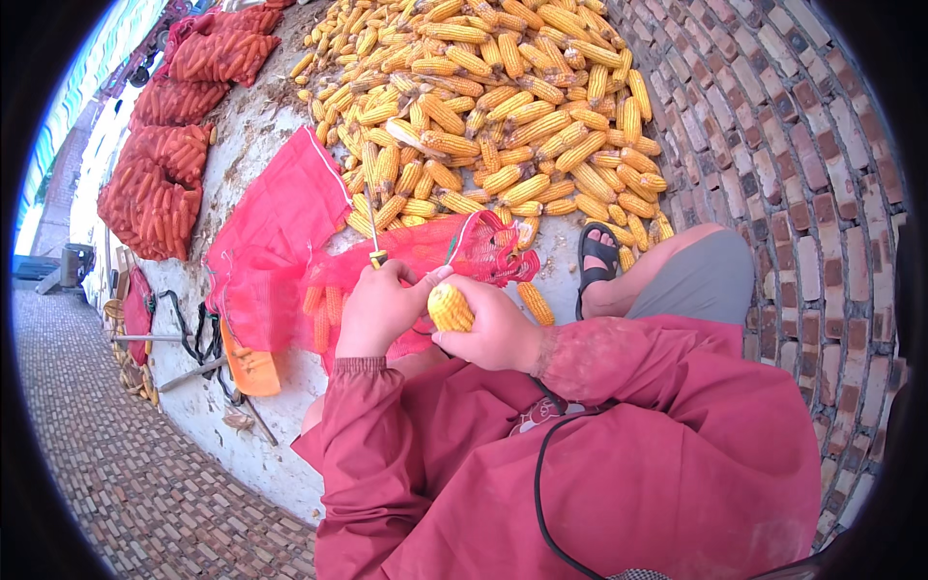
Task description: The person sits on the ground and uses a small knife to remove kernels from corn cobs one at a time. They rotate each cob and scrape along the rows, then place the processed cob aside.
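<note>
My left hand is closed around the yellow-and-black handle of a screwdriver, its metal shaft pointing away from me. Gripped in my right hand is a yellow ear of corn, one end towards me. The two hands are close together in front of my body. Just beyond them lies a red mesh bag with ears of corn inside, its mouth at the right. A single ear of corn rests on the ground by that mouth. The screwdriver's grip is mostly hidden by my fingers.
A large heap of husked corn spreads ahead. Another red mesh bag lies flat at the left. Several filled mesh bags line the far left. An orange plastic scoop is near dark straps. Brick paving borders the right.
</note>
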`<state>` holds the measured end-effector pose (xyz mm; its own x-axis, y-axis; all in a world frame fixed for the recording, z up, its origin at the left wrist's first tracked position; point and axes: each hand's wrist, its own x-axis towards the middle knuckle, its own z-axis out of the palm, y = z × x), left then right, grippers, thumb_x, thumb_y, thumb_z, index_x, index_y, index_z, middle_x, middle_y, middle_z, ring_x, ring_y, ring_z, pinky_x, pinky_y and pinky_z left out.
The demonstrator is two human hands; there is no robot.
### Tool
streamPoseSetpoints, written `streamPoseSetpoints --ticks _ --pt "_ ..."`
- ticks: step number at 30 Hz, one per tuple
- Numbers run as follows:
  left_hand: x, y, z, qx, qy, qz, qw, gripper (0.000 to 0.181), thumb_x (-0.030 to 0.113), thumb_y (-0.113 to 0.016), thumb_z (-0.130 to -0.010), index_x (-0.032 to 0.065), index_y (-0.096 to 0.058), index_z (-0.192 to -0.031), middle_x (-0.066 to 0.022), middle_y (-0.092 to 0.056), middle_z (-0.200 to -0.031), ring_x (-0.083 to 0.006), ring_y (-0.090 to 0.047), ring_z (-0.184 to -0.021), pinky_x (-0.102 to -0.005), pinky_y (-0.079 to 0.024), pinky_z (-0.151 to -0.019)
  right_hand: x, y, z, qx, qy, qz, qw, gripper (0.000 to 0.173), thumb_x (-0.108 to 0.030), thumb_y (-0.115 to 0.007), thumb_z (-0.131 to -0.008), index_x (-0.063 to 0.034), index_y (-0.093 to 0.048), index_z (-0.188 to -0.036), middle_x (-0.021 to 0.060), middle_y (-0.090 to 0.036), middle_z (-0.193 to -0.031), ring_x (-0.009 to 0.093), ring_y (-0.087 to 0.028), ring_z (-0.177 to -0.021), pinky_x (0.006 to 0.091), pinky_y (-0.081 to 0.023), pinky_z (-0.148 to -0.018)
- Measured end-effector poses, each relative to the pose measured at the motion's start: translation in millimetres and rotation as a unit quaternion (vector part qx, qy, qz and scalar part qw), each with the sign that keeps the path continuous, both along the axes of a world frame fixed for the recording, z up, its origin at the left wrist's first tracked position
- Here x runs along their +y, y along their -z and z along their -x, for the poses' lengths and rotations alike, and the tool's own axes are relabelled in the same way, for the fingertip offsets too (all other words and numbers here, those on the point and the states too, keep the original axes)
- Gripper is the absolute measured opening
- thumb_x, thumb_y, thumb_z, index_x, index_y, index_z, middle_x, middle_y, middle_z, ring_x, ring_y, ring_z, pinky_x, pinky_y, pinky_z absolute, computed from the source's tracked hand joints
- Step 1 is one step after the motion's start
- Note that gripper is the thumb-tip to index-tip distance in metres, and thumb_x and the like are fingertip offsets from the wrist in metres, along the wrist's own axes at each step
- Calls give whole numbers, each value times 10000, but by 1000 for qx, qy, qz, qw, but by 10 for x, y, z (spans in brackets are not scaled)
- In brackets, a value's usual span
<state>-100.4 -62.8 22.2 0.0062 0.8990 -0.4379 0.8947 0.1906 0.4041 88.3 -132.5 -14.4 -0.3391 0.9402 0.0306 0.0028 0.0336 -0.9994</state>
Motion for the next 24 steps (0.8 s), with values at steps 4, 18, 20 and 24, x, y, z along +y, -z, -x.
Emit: streamPoseSetpoints --ticks 4,18,20,24 --pt "5 -111 -5 37 33 89 995 834 626 -875 -836 -5 -702 -1353 -292 -656 -1382 -403 -694 -1268 -466 -575 -1029 -127 -7 70 -58 -75 -147 985 496 -200 -785 -814 -22 -618 -1246 225 -681 -1126 443 -673 -1084 507 -544 -960" --pt "-16 139 -102 67 40 -145 986 311 295 -657 -999 24 -757 -1115 -296 -728 -1064 -485 -725 -1002 -573 -590 -876 237 -101 -300 161 -103 328 925 487 -195 -686 -1011 -52 -504 -1440 251 -753 -1203 289 -753 -702 413 -647 -605" --pt "-40 75 -93 68 16 -183 981 295 293 -677 -1017 33 -747 -1136 -286 -728 -1054 -480 -724 -1009 -572 -585 -860 627 136 -590 164 -180 426 871 531 -228 -599 -1051 -66 -454 -1535 306 -737 -1290 261 -738 -634 391 -646 -533" --pt "-97 16 -74 25 46 -199 979 232 270 -662 -1018 74 -755 -1100 -228 -748 -990 -443 -745 -952 -564 -597 -804 844 546 -737 -18 -256 434 863 571 -229 -678 -1029 -92 -445 -1532 242 -774 -1153 259 -735 -613 402 -617 -480"
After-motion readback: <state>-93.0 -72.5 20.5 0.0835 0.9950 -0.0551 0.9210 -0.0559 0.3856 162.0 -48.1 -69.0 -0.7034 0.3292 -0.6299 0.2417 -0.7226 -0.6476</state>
